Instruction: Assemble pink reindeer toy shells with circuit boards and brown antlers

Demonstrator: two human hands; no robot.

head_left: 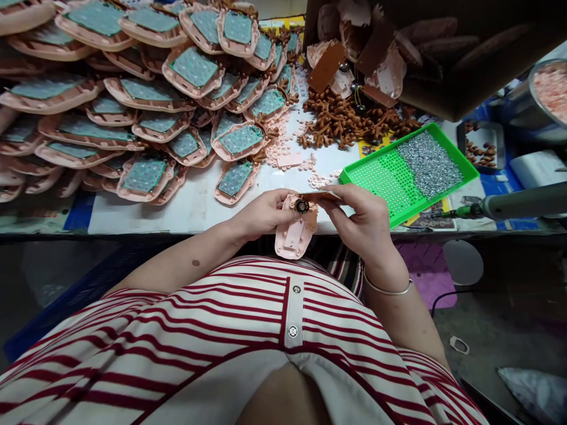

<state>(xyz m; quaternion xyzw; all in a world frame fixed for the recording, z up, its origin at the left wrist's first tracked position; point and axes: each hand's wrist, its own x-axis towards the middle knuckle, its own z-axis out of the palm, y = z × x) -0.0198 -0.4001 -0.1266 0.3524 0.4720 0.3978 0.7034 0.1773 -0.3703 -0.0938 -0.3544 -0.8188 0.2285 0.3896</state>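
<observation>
Near the table's front edge, my left hand (262, 213) is closed on the side of a pink plastic housing half (289, 243). A small round black speaker (302, 206) sits at the upper part of this housing. Between its thumb and fingers, my right hand (362, 219) grips a thin brown circuit board (324, 195), tilted nearly edge-on above the housing. Whether the board touches the housing I cannot tell. Just beyond my hands lie small pink plastic parts (290, 160) on the white table surface (195, 209).
Stacked pink housings with green boards (146, 174) fill the left. A cardboard box (465, 88) holds more housings and boards, with brown antler-shaped parts (341, 127) before it. Right of my hands are a green tray (372, 192) with screws (432, 165) and an electric screwdriver (509, 203).
</observation>
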